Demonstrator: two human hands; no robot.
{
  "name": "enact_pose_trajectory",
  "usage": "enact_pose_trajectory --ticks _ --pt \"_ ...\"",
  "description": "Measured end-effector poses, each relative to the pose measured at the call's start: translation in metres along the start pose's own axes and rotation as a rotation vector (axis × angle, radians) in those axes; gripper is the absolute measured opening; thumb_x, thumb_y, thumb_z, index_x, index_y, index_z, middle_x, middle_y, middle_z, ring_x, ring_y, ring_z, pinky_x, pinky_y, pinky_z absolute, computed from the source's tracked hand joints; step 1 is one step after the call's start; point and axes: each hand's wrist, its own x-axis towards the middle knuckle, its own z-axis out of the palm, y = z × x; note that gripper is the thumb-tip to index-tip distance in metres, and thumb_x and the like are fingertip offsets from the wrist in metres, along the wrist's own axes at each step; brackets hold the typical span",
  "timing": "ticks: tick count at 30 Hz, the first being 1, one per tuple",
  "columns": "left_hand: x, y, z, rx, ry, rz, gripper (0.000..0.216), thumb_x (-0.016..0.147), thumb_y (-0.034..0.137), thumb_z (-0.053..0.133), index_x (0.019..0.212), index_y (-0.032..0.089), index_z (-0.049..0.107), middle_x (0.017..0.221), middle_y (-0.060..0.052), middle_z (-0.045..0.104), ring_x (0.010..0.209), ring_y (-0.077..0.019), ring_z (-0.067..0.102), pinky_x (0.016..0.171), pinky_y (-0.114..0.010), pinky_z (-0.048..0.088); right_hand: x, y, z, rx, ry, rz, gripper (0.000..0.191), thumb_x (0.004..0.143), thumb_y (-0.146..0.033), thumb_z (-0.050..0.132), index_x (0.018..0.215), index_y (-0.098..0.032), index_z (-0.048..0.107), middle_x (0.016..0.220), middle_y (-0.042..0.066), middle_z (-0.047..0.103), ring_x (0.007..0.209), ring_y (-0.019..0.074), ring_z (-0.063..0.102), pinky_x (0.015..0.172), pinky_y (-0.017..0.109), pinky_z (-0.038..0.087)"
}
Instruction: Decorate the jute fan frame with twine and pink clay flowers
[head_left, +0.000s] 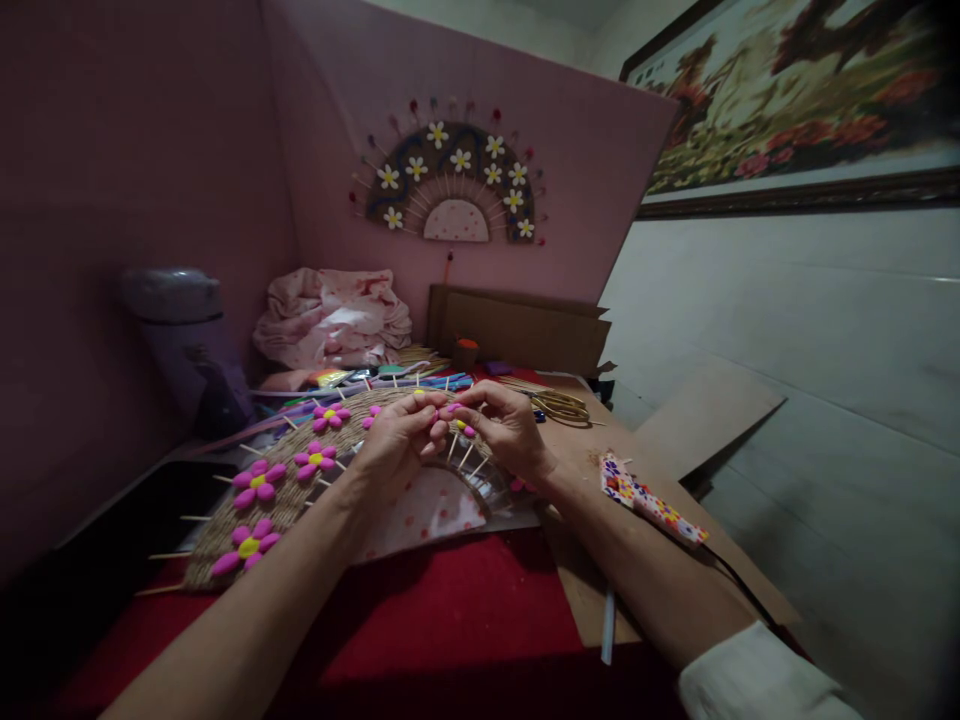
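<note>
My left hand (401, 438) and my right hand (510, 425) meet above a fan-shaped craft piece. A small bit of pink clay (452, 408) shows between their pinched fingertips. The craft fan (214, 525) has a twine-wrapped arc, thin wooden sticks poking out around its edge, and a spotted cloth half-round (427, 515) at its base. Pink clay flowers with yellow centres, such as one large flower (259, 482), are set along the arc. My hands and forearms hide part of the arc's right side.
A hot glue gun (652, 505) with floral covering lies right of my arm, near a glue stick (608, 625). Gold-handled scissors (559, 405), cardboard (525, 330), bundled cloth (334, 318) and a purple bottle (191, 350) stand behind. A finished fan (450, 165) hangs on the pink panel.
</note>
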Motion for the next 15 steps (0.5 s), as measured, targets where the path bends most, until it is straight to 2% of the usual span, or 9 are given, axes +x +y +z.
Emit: enact_pose_trajectory --ticks 6,9,11,15 --pt "0.0022 -0.0056 -0.0034 0.057 -0.005 0.017 0.020 0.067 0.021 0.072 0.081 0.009 0.064 0.062 0.000 0.055 0.044 -0.0040 0.042 0.037 -0.015 0.031 0.0001 0.0016 0.0004 0.049 0.026 -0.048 0.009 0.077 -0.025 0.068 0.084 -0.020 0.070 0.078 0.003 0.064 0.072 0.0125 0.058 0.061 0.025 0.045" --pt "0.0029 -0.0069 -0.0053 0.100 -0.036 0.009 0.022 0.069 0.030 0.073 0.070 0.010 0.062 0.056 0.003 0.049 0.041 -0.0026 0.038 0.036 -0.014 0.026 0.0002 -0.0008 0.0005 0.086 0.041 -0.068 0.009 0.076 -0.026 0.068 0.083 -0.020 0.070 0.078 0.003 0.064 0.072 0.0127 0.058 0.061 0.025 0.045" --pt "0.0029 -0.0070 -0.0061 0.133 -0.059 -0.015 0.025 0.068 0.031 0.074 0.065 0.011 0.060 0.052 0.003 0.047 0.039 -0.0022 0.035 0.035 -0.014 0.022 0.0001 -0.0029 0.0007 0.089 0.041 -0.087 0.008 0.075 -0.026 0.070 0.081 -0.021 0.070 0.079 0.002 0.061 0.072 0.0123 0.056 0.059 0.025 0.044" --pt "0.0017 -0.0073 -0.0078 0.125 -0.099 -0.079 0.023 0.066 0.029 0.075 0.067 0.011 0.061 0.047 0.004 0.044 0.037 -0.0021 0.032 0.035 -0.015 0.021 -0.0011 -0.0064 0.0015 0.090 0.037 -0.086 0.007 0.074 -0.029 0.071 0.079 -0.023 0.071 0.078 0.001 0.054 0.068 0.0109 0.051 0.055 0.024 0.041"
